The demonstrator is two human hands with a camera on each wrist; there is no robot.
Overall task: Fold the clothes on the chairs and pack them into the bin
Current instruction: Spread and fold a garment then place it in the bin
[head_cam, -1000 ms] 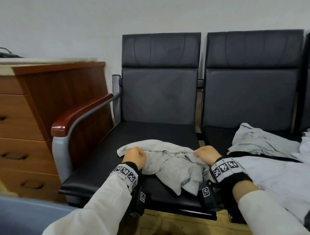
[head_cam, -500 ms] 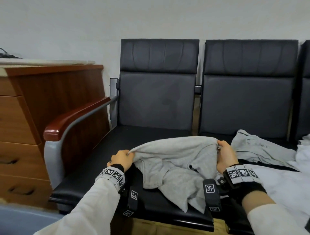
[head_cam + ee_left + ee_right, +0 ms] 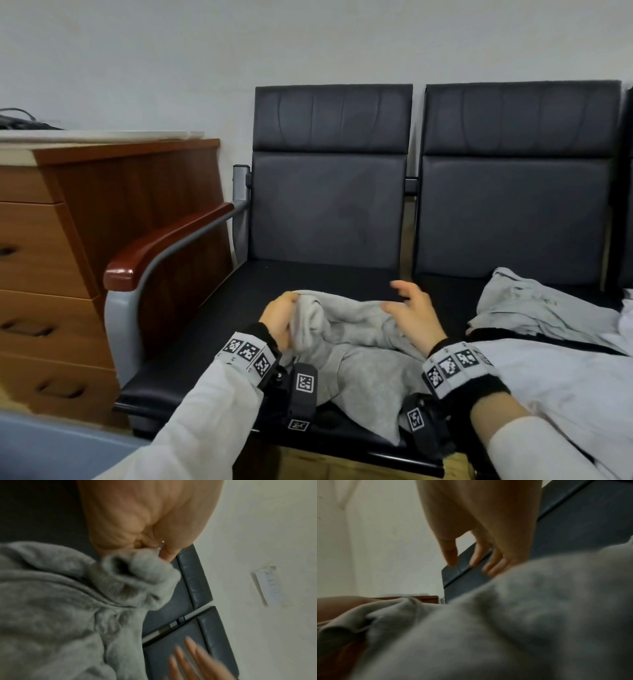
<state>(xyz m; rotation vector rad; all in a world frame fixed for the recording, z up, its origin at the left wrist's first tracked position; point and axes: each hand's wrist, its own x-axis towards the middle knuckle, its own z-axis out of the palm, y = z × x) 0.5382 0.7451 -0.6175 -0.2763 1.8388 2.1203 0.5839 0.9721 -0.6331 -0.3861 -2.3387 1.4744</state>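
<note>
A crumpled grey garment (image 3: 359, 356) lies on the seat of the left black chair (image 3: 260, 284). My left hand (image 3: 279, 317) grips a bunched edge of it at its left end; the left wrist view shows that grey garment (image 3: 68, 608) pinched under my left hand (image 3: 147, 524). My right hand (image 3: 407, 311) hovers over the garment's right part with its fingers spread and holds nothing. In the right wrist view my right hand (image 3: 476, 536) is open just above the blurred grey garment (image 3: 505, 628).
A second grey garment (image 3: 534, 305) and a white one (image 3: 565, 387) lie on the right chair's seat. A wooden armrest (image 3: 161, 243) and a drawer cabinet (image 3: 51, 260) stand to the left. A blue-grey edge (image 3: 51, 448) shows at bottom left.
My right hand has let go of the garment's raised edge and opened. The stretched cloth has dropped back onto the seat. My left hand moved right, still gripping its end.
</note>
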